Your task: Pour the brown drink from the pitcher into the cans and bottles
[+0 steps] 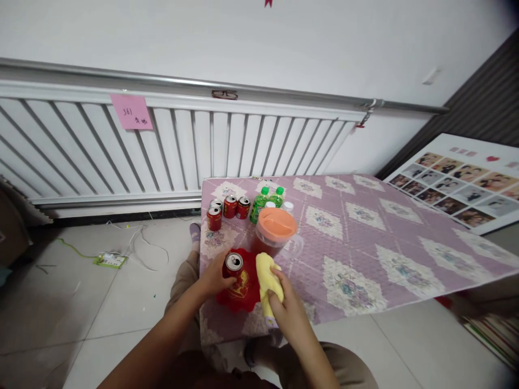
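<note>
My left hand (217, 274) is wrapped round an opened red drink can (234, 263), which is upright over a red scalloped tray (245, 300) with a gold print. In my right hand (286, 302) is a folded yellow cloth (266, 278), gripped just right of the tray. Behind the cloth stands a pitcher (270, 246) with an orange lid (278, 224) and a reddish lower part. Several more red cans (214, 218) are grouped at the table's far left corner. Green-capped bottles (259, 204) stand behind the pitcher, partly hidden by it.
A purple floral cloth (320, 265) covers the table. A white radiator (251, 146) with a pink note (132, 112) runs along the wall behind. On the left floor lie a power strip (110, 260) and cables. A photo board (458, 183) leans at the right.
</note>
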The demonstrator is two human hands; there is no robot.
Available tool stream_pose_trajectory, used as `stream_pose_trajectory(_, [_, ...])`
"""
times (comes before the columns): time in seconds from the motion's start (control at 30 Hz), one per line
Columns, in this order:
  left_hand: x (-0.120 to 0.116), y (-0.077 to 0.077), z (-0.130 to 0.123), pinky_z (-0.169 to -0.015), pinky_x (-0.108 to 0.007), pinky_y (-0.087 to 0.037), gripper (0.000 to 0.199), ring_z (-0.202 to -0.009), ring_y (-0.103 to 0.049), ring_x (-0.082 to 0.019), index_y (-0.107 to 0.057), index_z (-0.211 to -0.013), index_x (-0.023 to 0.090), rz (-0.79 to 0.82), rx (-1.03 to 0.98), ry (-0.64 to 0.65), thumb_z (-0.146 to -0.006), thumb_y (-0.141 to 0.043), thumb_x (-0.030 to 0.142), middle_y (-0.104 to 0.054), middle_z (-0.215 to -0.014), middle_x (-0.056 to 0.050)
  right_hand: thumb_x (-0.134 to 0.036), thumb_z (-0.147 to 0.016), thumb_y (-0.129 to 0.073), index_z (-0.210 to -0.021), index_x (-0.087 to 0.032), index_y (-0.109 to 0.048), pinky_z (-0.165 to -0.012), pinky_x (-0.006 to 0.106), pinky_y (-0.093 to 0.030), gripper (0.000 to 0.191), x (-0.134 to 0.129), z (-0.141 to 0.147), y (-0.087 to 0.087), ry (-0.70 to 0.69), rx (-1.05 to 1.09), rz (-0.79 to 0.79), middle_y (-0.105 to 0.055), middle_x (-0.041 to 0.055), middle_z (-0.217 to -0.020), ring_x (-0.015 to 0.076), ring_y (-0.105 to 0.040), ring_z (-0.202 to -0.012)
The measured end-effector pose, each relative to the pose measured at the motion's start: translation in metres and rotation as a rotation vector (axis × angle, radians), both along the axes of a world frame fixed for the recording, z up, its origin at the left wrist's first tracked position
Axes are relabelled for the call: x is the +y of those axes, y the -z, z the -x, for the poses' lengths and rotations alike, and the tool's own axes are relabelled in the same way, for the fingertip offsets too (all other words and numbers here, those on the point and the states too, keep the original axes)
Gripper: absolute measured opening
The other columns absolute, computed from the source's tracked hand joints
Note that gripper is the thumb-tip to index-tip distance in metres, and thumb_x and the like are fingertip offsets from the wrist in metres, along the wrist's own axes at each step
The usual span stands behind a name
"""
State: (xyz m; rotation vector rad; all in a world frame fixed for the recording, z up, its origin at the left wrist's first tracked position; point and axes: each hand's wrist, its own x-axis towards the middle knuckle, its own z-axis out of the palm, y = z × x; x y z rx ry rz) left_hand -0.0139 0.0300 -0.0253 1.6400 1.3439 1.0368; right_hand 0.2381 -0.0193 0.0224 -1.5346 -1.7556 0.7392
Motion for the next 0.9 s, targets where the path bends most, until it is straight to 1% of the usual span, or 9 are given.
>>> stream_pose_trajectory(0.07, [0.002,-0.003,0.001,-0.122,-0.056,-0.034,0.086,-0.140,-0.051,-0.033,-0.050,-0.144,0.020,0.007,-0.018,0.032,-0.063,-0.078,0.010,-0.056,-0.148,-0.014,-0.027,-0.088,-0.047,-0.141,-0.019,-0.055,-0.115,0.045,-0.044,0.054,0.005,0.009,-0.001,0.016,0.044,-0.013,-0.060,0.0127,-0.146,0.0258,-0.057,-0.135])
stream_pose_trajectory(0.13, [0.004,-0.005,-0.002,-0.120,-0.055,-0.038,0.082,-0.135,-0.055,-0.031,-0.053,-0.139,0.021,0.009,-0.039,0.047,-0.062,-0.077,0.008,-0.061,-0.143,-0.012,-0.025,-0.088,-0.047,-0.144,-0.019,-0.052,-0.116,0.045,-0.042,0.057,0.010,0.024,0.004,0.009,0.078,-0.064,-0.057,0.0126,-0.150,0.0257,-0.054,-0.138])
stream_pose_trajectory(0.2, [0.004,-0.009,-0.007,-0.117,-0.052,-0.042,0.077,-0.129,-0.059,-0.029,-0.055,-0.135,0.020,-0.003,-0.063,0.044,-0.062,-0.077,0.007,-0.064,-0.138,-0.010,-0.023,-0.087,-0.047,-0.147,-0.019,-0.049,-0.117,0.047,-0.040,0.060,0.012,0.042,0.014,0.000,0.087,-0.121,-0.054,0.0136,-0.152,0.0263,-0.050,-0.141])
stream_pose_trajectory(0.33, [0.000,-0.023,-0.016,-0.106,-0.044,-0.053,0.063,-0.115,-0.067,-0.024,-0.054,-0.129,0.022,0.006,-0.148,-0.011,-0.070,-0.074,0.013,-0.069,-0.127,-0.008,-0.021,-0.088,-0.048,-0.149,-0.019,-0.048,-0.118,0.053,-0.037,0.062,0.012,0.068,0.035,-0.001,0.013,-0.167,-0.046,0.0162,-0.156,0.0303,-0.043,-0.145])
stream_pose_trajectory(0.43, [-0.004,-0.039,-0.017,-0.104,-0.042,-0.054,0.065,-0.112,-0.069,-0.024,-0.053,-0.128,0.020,0.035,-0.138,-0.071,-0.067,-0.073,0.012,-0.070,-0.124,-0.008,-0.020,-0.088,-0.046,-0.151,-0.017,-0.046,-0.119,0.055,-0.035,0.063,0.011,0.070,0.045,0.023,0.000,-0.178,-0.044,0.0178,-0.157,0.0315,-0.040,-0.147])
stream_pose_trajectory(0.57, [-0.007,-0.059,-0.017,-0.109,-0.043,-0.050,0.065,-0.119,-0.065,-0.025,-0.055,-0.128,0.019,-0.017,-0.115,-0.113,-0.065,-0.073,0.012,-0.069,-0.128,-0.007,-0.022,-0.089,-0.045,-0.149,-0.012,-0.047,-0.120,0.053,-0.035,0.061,0.012,0.058,0.053,0.037,0.053,-0.127,-0.049,0.0195,-0.153,0.0307,-0.043,-0.145])
stream_pose_trajectory(0.67, [-0.009,-0.068,-0.020,-0.110,-0.043,-0.050,0.064,-0.121,-0.065,-0.026,-0.054,-0.128,0.019,-0.024,-0.125,-0.113,-0.066,-0.072,0.013,-0.068,-0.128,-0.008,-0.023,-0.090,-0.045,-0.149,-0.012,-0.046,-0.119,0.049,-0.038,0.060,0.012,0.052,0.056,0.036,0.072,-0.104,-0.052,0.0188,-0.152,0.0290,-0.047,-0.143])
stream_pose_trajectory(0.77, [-0.011,-0.072,-0.026,-0.108,-0.043,-0.051,0.066,-0.117,-0.067,-0.026,-0.052,-0.129,0.019,-0.004,-0.101,-0.180,-0.067,-0.073,0.017,-0.068,-0.126,-0.009,-0.023,-0.091,-0.045,-0.150,-0.012,-0.044,-0.119,0.049,-0.038,0.059,0.007,0.054,0.053,0.056,0.091,-0.104,-0.050,0.0189,-0.153,0.0286,-0.047,-0.143])
stream_pose_trajectory(0.9, [-0.015,-0.074,-0.034,-0.106,-0.042,-0.052,0.065,-0.116,-0.067,-0.026,-0.050,-0.127,0.019,0.009,-0.086,-0.286,-0.067,-0.076,0.022,-0.069,-0.124,-0.009,-0.024,-0.096,-0.043,-0.149,-0.020,-0.047,-0.120,0.053,-0.036,0.054,-0.005,0.067,0.041,0.116,0.133,-0.235,-0.046,0.0157,-0.157,0.0286,-0.040,-0.147])
